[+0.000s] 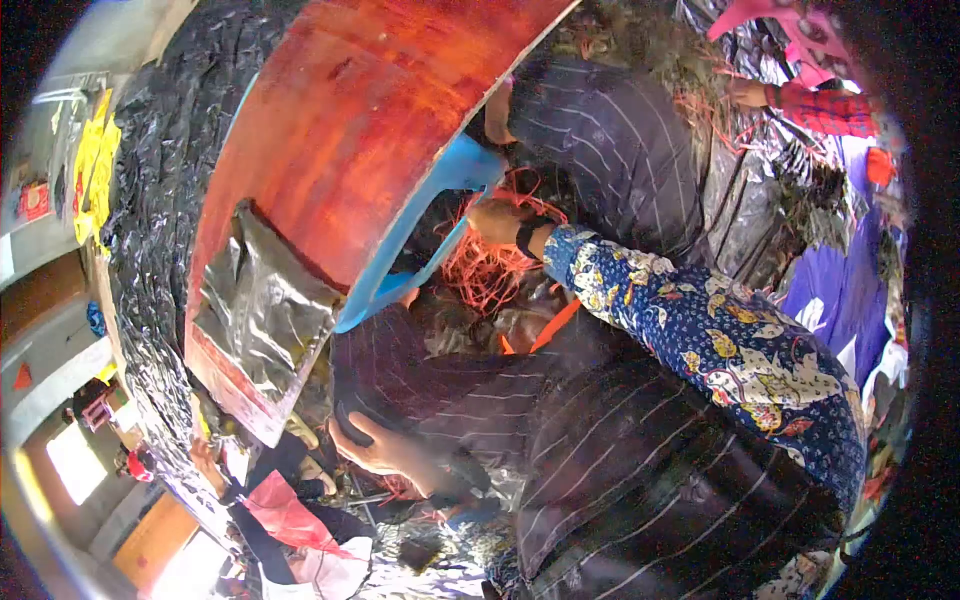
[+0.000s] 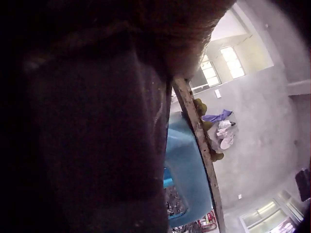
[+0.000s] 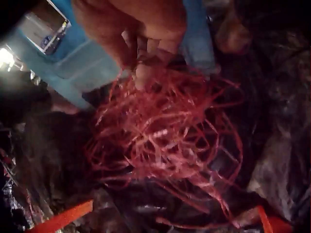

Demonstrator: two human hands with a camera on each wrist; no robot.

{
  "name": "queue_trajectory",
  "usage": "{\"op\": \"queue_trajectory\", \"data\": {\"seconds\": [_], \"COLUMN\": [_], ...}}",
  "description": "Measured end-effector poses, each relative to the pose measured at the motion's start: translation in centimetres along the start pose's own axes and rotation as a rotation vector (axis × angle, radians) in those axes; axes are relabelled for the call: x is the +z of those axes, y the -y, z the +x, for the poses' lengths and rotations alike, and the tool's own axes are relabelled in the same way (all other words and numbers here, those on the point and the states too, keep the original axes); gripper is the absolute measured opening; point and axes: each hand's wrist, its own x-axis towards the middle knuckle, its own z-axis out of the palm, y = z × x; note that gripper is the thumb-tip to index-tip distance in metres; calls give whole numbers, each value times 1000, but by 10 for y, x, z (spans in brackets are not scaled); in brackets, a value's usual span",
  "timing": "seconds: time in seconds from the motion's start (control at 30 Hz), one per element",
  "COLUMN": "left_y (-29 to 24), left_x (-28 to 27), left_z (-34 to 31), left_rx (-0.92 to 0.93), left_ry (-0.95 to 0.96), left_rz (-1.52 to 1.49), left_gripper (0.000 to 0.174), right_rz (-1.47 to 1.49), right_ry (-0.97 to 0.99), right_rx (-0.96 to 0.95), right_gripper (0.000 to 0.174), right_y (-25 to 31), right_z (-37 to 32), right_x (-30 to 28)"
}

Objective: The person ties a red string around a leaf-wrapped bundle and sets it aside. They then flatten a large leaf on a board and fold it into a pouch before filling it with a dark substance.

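A tangle of thin red strands [image 1: 490,265] lies between the person's legs, in front of a blue plastic stool [image 1: 375,285]. The right hand [image 1: 498,222] is at the top of this tangle; in the right wrist view the hand [image 3: 141,34] has its fingers curled round some red strands [image 3: 165,131]. The left hand [image 1: 380,445] rests by the knee of the dark striped trousers [image 1: 450,390], its fingers loosely extended and holding nothing visible. Much of the left wrist view is dark, and the left fingers cannot be made out there.
A reddish board [image 1: 330,130] lies over the stool, with a folded black plastic piece [image 1: 265,300] on it. Orange strips [image 1: 555,328] are near the legs. Another person's hand [image 1: 750,93] is at the upper right; another person [image 1: 265,520] is at the lower left.
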Motion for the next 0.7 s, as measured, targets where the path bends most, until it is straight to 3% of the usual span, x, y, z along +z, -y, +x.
{"op": "queue_trajectory", "data": {"seconds": [0.03,0.1,0.17,0.23,0.27,0.3,0.37,0.43,0.5,0.57,0.6,0.63,0.7], "left_y": [4,29,42,56,62,64,61,63,65,28,19,-4,-30], "left_x": [3,15,26,34,38,39,42,43,43,30,32,33,45], "left_z": [4,12,8,11,13,14,13,12,13,5,8,-1,-11], "left_rx": [-2,13,16,34,40,48,40,62,168,494,625,571,546], "left_ry": [9,-34,-29,-51,-59,-66,-69,-67,-105,-193,-126,62,314], "left_rz": [-18,-24,40,37,46,55,54,53,79,314,142,-135,-414], "left_gripper": [45,42,42,42,42,43,42,42,42,42,39,41,48], "right_rz": [-17,237,235,24,208,206,474,488,683,663,693,723,730], "right_ry": [-16,-207,-168,208,60,53,60,94,344,346,367,393,364], "right_rx": [-15,-320,-341,-355,-531,-536,-697,-733,-616,-609,-626,-643,-657], "right_gripper": [18,16,13,11,18,18,19,21,23,24,23,22,22], "right_y": [2,9,19,42,40,44,46,52,56,55,56,56,58], "right_z": [4,4,-5,-13,-18,-22,-29,-45,-52,-54,-55,-60,-65], "right_x": [-10,-20,-57,-98,-102,-108,-128,-160,-174,-181,-185,-189,-189]}}
